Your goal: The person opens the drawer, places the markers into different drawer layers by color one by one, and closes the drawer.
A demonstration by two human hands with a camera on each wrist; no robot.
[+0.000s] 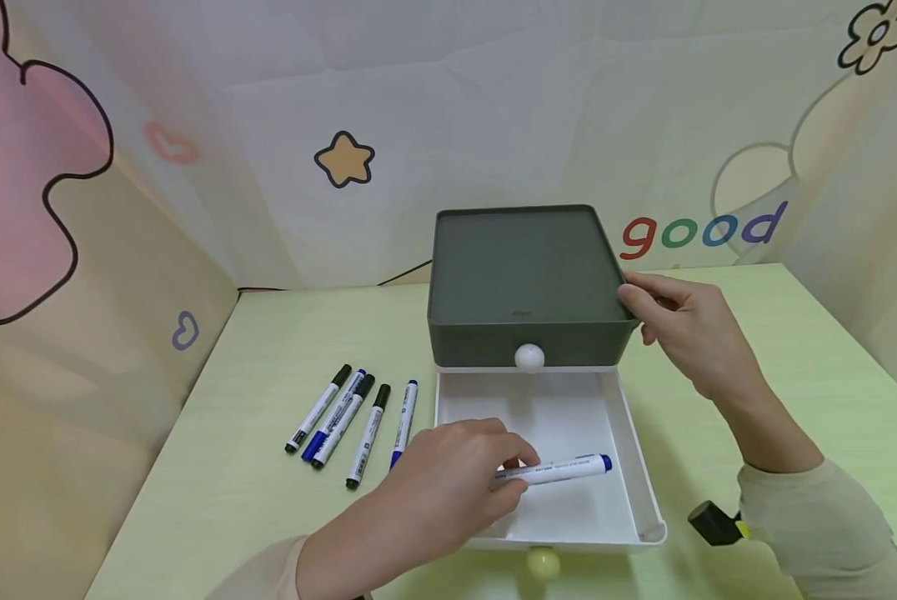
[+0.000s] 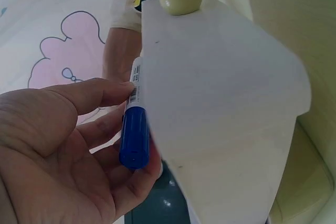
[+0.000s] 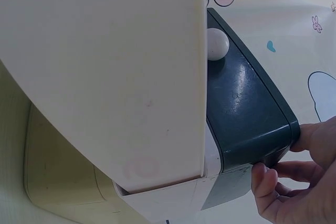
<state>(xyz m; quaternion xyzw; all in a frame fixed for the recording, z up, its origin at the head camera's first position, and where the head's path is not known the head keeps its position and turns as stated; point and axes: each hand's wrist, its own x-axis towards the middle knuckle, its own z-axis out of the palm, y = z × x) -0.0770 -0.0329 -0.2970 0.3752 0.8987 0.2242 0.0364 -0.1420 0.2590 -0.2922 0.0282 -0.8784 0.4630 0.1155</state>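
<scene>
Head view: the left grip (image 1: pixel 448 477) is pinching a marker (image 1: pixel 568 469) over the drawer (image 1: pixel 557 408), long axis running crosswise. Left wrist: its cap (image 2: pixel 135 139) is sitting inside that grip. Right wrist: the right grip (image 3: pixel 304 184) is holding the box (image 3: pixel 252 100) behind the drawer.

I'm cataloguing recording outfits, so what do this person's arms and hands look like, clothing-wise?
The left hand and right hand are bare, with no gloves or rings visible. The left sleeve and right sleeve are plain pale beige. Beside the right cuff sits a blocky black piece with a yellow-green accent.
</scene>
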